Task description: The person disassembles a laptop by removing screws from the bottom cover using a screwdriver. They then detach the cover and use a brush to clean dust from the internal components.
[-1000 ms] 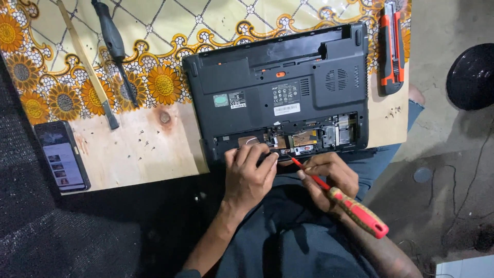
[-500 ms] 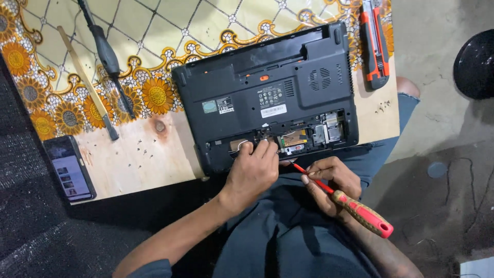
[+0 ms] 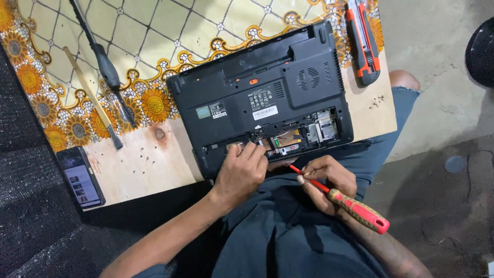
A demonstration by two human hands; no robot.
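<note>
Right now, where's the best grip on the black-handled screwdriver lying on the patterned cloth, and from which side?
Probably the thick black handle of the black-handled screwdriver, taken from above. It lies flat and diagonal on the flower-patterned cloth, handle toward the far edge, thin shaft pointing toward the person. A pale wooden stick lies alongside on its left, so fingers should close across the handle's rounded width, clear of the stick.

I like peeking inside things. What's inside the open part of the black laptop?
Inside the laptop, green and metal parts show. The left hand covers the rest.
</note>
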